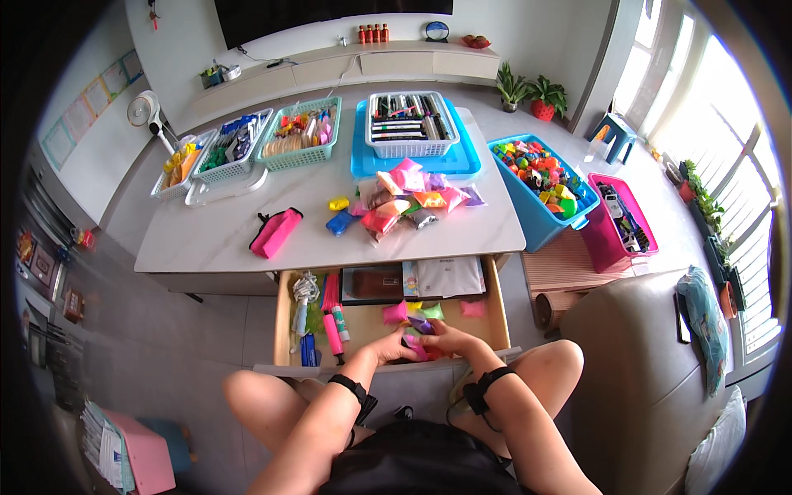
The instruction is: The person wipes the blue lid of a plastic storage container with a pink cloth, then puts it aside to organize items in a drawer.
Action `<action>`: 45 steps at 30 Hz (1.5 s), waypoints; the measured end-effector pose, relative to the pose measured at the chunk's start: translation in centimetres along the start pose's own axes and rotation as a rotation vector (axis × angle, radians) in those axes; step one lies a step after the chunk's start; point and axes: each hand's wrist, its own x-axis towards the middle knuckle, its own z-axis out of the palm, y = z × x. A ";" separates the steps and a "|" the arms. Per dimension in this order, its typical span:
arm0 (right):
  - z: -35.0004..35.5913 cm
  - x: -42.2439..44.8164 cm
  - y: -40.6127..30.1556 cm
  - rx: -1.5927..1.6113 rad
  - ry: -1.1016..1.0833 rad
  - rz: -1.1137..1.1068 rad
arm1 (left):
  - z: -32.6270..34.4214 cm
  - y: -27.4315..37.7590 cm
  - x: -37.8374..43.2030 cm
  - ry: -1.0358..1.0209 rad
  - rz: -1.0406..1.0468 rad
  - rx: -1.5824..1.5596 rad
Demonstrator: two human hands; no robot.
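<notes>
Both my hands are inside the open wooden drawer [365,356], close together around small soft packets that look like modelling clay. My left hand [391,346] grips the left side of the bunch and my right hand [447,340] the right side. Between them a purple packet [422,325] and a pink packet [416,349] show; fingers partly hide the others. Just beyond lie a pink packet [394,312], a green one [433,311] and, further right, another pink one [473,309]. A heap of similar colourful packets [402,204] rests on the table.
The drawer's left side holds a pink tube [333,334], a glue stick [340,323] and a white cord [305,288]; a dark case [371,284] lies at its back. On the table [210,238] are a pink pouch [276,232] and a marker basket [411,148]. A blue toy bin [532,216] stands right.
</notes>
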 end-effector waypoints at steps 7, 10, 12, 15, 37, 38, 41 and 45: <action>1.9 -2.1 -5.0 0.005 -0.053 -0.019 | -0.2 -0.3 -0.8 0.114 0.134 -0.065; 1.6 1.5 0.5 0.202 0.155 -0.228 | 1.9 3.8 -0.8 0.014 -0.019 -0.142; 2.3 1.6 -0.6 0.341 0.247 -0.289 | 1.5 4.2 -1.3 0.128 -0.026 -0.117; 0.8 -1.6 -5.0 0.521 0.245 -0.243 | 2.5 7.7 -2.1 0.291 0.131 -0.030; -19.4 3.5 -11.4 0.720 0.917 -0.385 | 4.2 20.3 12.4 0.740 0.849 1.032; -21.4 4.8 -9.0 0.607 1.032 -0.426 | 5.8 20.6 12.7 0.694 0.830 1.050; -19.9 4.4 -9.8 0.228 1.153 -0.244 | 5.4 19.6 11.8 0.798 0.793 1.271; -19.4 3.4 -9.9 -0.028 1.247 -0.144 | 6.0 19.4 12.2 0.871 0.686 1.326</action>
